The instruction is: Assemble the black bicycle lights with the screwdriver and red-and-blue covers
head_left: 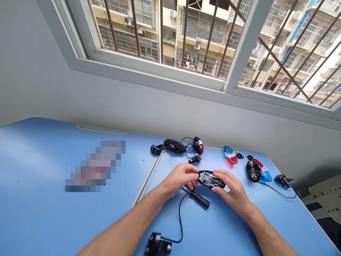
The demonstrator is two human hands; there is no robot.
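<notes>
Between my two hands is an opened black oval casing (211, 179), its inner side with a circuit board and small parts facing up. My left hand (182, 179) pinches its left end, and my right hand (234, 188) grips the right end with thumb and fingers. A black cable runs from the casing's left end down to a black clamp-like mount (157, 244) at the front. Under the casing and my left hand lies a tool with a black handle (200, 200); its thin shaft is partly hidden by my fingers.
An assembled black oval device (174, 146) with cables lies at the back. A loose blue, white and red lens (230, 155) sits to its right. Farther right are another open casing (253, 171), a second lens (262, 170) and a wired mount (282, 181). A blurred-out item (97, 165) lies left.
</notes>
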